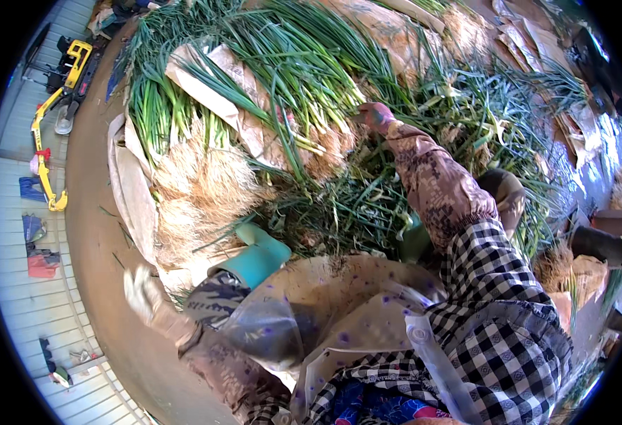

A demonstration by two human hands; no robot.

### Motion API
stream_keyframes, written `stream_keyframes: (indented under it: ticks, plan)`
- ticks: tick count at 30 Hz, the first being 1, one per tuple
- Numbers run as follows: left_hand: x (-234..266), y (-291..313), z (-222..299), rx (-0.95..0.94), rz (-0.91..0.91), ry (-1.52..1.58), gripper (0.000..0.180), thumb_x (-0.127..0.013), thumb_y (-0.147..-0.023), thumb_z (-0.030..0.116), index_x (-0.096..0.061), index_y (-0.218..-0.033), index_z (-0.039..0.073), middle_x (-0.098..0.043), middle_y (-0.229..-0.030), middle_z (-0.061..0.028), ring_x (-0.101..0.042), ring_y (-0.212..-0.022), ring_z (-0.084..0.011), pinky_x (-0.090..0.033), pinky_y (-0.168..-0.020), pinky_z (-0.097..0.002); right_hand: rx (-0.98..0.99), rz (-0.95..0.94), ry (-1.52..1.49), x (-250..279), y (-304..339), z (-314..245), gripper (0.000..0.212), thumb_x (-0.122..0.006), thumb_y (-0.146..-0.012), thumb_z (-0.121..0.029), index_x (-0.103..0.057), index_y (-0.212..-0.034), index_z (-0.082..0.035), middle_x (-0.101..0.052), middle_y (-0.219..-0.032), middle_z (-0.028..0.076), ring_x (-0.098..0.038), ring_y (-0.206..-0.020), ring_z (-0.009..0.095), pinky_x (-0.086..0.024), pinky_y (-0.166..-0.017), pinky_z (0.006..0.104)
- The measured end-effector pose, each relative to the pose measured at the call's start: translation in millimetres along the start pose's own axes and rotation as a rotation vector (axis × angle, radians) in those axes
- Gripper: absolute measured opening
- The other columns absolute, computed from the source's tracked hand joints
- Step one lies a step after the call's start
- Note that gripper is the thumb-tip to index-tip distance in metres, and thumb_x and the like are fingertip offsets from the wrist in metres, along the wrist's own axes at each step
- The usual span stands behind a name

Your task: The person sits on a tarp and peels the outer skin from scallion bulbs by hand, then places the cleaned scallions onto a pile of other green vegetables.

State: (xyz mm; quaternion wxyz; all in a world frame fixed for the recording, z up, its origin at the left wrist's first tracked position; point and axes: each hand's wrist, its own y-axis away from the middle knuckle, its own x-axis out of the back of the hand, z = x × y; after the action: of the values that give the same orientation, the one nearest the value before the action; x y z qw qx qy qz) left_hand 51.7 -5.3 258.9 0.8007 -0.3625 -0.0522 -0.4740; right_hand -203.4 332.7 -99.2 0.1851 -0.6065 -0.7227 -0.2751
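– Nearest, one translucent apron (325, 283), then one left hand (142, 296), blurred, fingers loosely spread!
– Then one teal boot (254, 256). The right hand (376, 117)?
– Beside the green onions (318, 85), ahead, uncountable; pinching, I can't tell.
– Off left, one yellow excavator (77, 69)!

The dull brown floor (95, 212) before me carries the whole spread. In from its left edge, wrinkled tan sheeting (130, 191) lies beside bundled long green onions (290, 64) with bushy straw-coloured roots (198, 180); farther from that edge sprawls a tangled heap of loose green leaves (495, 120).
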Motion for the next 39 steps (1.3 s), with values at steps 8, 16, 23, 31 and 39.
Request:
stream_keyframes:
  ticks: [8, 16, 23, 31, 39]
  plan:
    - [-202, -3, -170, 0.950, -0.656, 0.374, 0.061, -0.059, -0.080, 0.011, -0.026, -0.131, 0.005, -0.044, -0.124, -0.0168, -0.048, -0.108, -0.0238, -0.041, -0.090, -0.0316, -0.002, 0.265, -0.008, -5, -63, 25, 0.064, -0.068, -0.072, -0.029, -0.041, -0.121, 0.003, -0.053, -0.115, 0.018, -0.052, -0.104, 0.029, -0.039, -0.089, 0.0315]
    - [-324, 18, -297, 0.838, -0.323, 0.429, 0.062, -0.072, -0.069, 0.012, -0.038, -0.118, -0.007, -0.057, -0.093, -0.0117, -0.055, -0.079, -0.0146, -0.046, -0.068, -0.0253, -0.253, -0.043, 0.035, -31, -62, -2, 0.074, -0.068, -0.063, -0.054, -0.051, -0.112, -0.002, -0.057, -0.102, 0.022, -0.054, -0.097, 0.033, -0.042, -0.081, 0.0396]
    - [-350, 1, -281, 0.416, -0.495, -0.431, 0.060, -0.070, -0.069, 0.040, -0.053, -0.109, 0.000, -0.057, -0.103, -0.0177, -0.054, -0.094, -0.0285, -0.041, -0.082, -0.0351, -0.100, 0.074, 0.454, -31, -44, -31, 0.059, -0.069, -0.061, -0.051, -0.060, -0.095, -0.003, -0.054, -0.094, 0.022, -0.054, -0.089, 0.034, -0.045, -0.077, 0.0391]
    - [-362, 7, -260, 0.892, -0.336, -0.067, 0.076, -0.073, -0.067, 0.037, -0.038, -0.121, -0.003, -0.052, -0.110, -0.0204, -0.051, -0.100, -0.0289, -0.040, -0.086, -0.0349, -0.165, 0.081, -0.031, -42, -59, -17, 0.045, -0.071, -0.064, -0.039, -0.061, -0.087, -0.002, -0.061, -0.082, 0.019, -0.058, -0.078, 0.034, -0.046, -0.070, 0.0380]
    - [-318, -30, -257, 0.983, -0.204, 0.137, 0.054, -0.065, -0.076, 0.030, -0.046, -0.115, -0.002, -0.056, -0.102, -0.0156, -0.055, -0.089, -0.0225, -0.045, -0.078, -0.0324, -0.189, -0.348, -0.856, -54, -12, -150, 0.058, -0.072, -0.066, -0.036, -0.053, -0.107, 0.000, -0.059, -0.098, 0.011, -0.055, -0.088, 0.020, -0.046, -0.075, 0.0311]
